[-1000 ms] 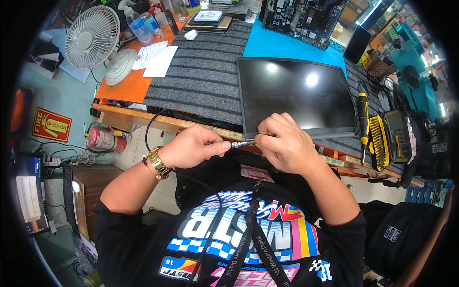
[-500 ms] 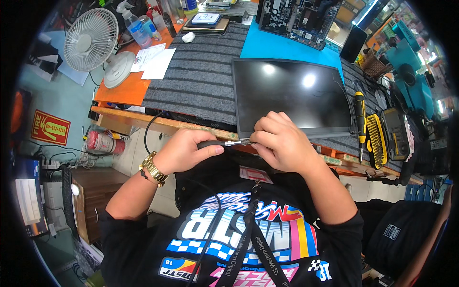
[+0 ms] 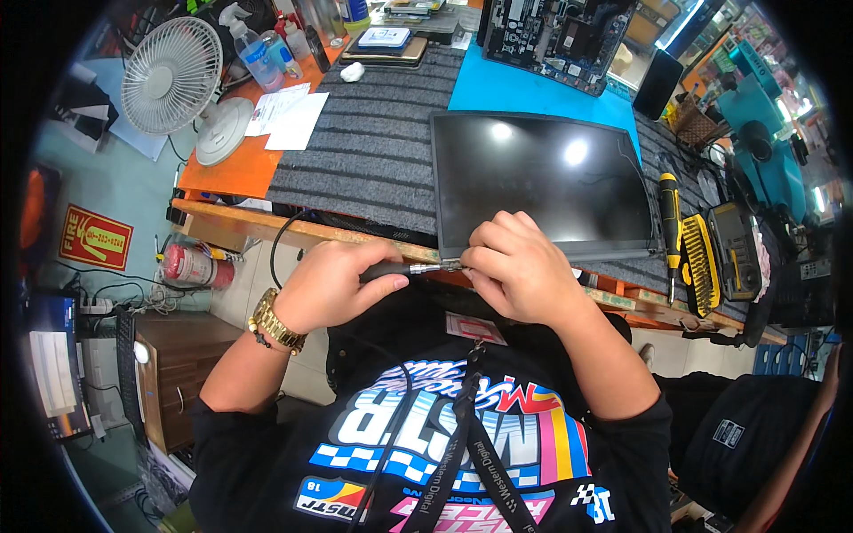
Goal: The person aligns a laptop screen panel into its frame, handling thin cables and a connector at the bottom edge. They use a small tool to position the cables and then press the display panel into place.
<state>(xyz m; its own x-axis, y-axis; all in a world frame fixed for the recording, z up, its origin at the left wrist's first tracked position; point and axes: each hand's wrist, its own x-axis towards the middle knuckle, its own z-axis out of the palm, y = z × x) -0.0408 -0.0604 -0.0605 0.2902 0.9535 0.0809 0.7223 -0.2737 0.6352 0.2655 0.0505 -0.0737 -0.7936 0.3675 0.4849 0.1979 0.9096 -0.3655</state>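
My left hand [image 3: 333,284] is closed round a slim black-handled tool with a silver metal collar [image 3: 421,268], held level just off the table's front edge. What kind of tool it is cannot be made out. At its tip end the fingers of my right hand [image 3: 520,266] are pinched together, and whatever small piece they grip there is mostly hidden. Right behind my hands lies a dark laptop screen panel [image 3: 542,182], flat, its near edge along the table's front. A black cable [image 3: 279,244] curves down from the table edge beside my left hand.
To the right of the panel lie a yellow-and-black screwdriver [image 3: 670,226], a yellow bit holder [image 3: 701,266] and a grey tool case [image 3: 736,253]. An opened laptop chassis [image 3: 558,44] stands behind on a blue mat [image 3: 515,87]. A white fan [image 3: 173,75] is at the left.
Both hands have shifted very slightly, the right one a little to the left. The grip on the black-handled tool stays the same.
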